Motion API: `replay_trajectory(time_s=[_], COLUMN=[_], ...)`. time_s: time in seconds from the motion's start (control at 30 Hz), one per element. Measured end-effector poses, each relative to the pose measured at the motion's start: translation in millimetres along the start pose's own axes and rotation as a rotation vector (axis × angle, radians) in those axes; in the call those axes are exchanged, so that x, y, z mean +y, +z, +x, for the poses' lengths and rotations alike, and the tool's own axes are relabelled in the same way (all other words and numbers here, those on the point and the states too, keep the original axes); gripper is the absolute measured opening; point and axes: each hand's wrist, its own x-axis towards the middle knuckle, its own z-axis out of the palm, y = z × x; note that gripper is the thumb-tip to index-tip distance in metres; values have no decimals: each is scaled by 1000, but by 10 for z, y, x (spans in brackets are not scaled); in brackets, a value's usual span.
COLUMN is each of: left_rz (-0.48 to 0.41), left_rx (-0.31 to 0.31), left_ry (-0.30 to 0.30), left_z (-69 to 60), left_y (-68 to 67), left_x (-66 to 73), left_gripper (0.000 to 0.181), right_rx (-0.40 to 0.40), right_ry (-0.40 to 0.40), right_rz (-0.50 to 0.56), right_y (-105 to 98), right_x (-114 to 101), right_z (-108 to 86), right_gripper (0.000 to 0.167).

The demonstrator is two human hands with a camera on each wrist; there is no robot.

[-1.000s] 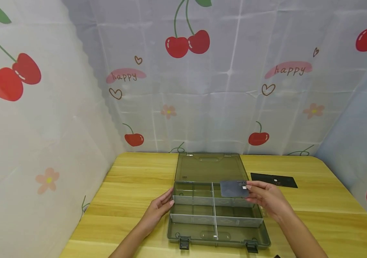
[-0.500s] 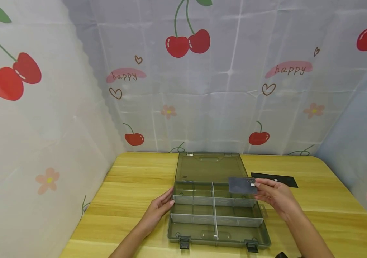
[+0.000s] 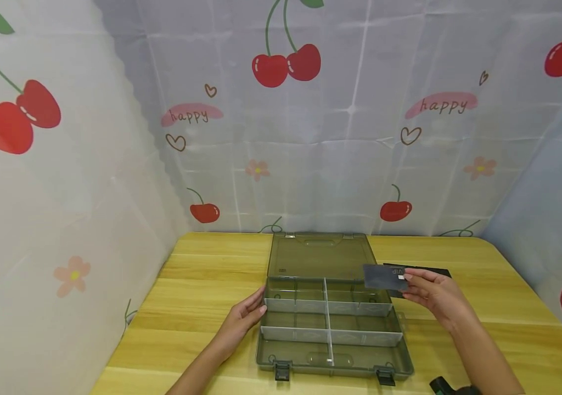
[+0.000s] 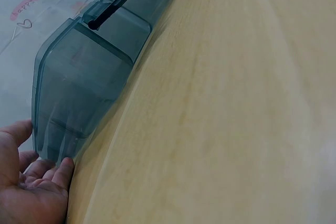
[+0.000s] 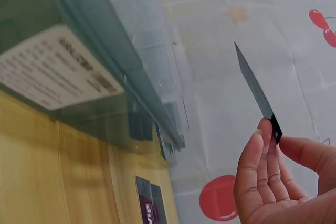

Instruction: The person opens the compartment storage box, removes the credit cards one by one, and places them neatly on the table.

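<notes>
An olive-tinted clear plastic divider box (image 3: 342, 372) lies with its lid (image 3: 320, 257) folded back. White strips part its inside into several compartments. My left hand (image 3: 242, 319) rests against the box's left side; in the left wrist view its thumb and fingers touch the box's end wall (image 4: 79, 87). With thumb and fingers, my right hand (image 3: 436, 296) pinches the right end of a dark grey VIP card (image 3: 383, 277), held in the air by the box's back right corner. The card (image 5: 254, 85) appears nearly edge-on in the right wrist view.
Behind the right hand, dark cards (image 3: 439, 271) lie on the wooden table (image 3: 212, 263); one shows VIP lettering in the right wrist view. Two black latches (image 3: 282, 372) hang at the box's front. A black object (image 3: 444, 387) sits near the right forearm. Cherry-printed curtains (image 3: 310, 164) surround the table.
My right hand has carried the card rightward and slightly up, from above the back right compartment to beyond the box's corner. The left hand has stayed in place.
</notes>
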Motion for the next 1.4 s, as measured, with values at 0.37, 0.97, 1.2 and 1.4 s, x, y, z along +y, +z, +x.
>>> replay_trajectory(time_s=[0.37, 0.97, 1.2, 1.4], left_rz=[-12, 12, 7, 5], left_rx=[15, 8, 9, 15], left_ry=[1, -15, -21, -13], left_z=[3, -24, -35, -25], left_y=[12, -4, 8, 16], left_x=[22, 22, 36, 31], left_gripper=[63, 63, 62, 62], right_rx=[2, 51, 46, 54], right_ry=[-8, -6, -41, -35], right_rz=[-2, -33, -1, 2], right_y=[-204, -443, -536, -626], right_x=[-19, 93, 98, 94], right_z=[47, 102, 110, 115], right_gripper=[22, 19, 23, 25])
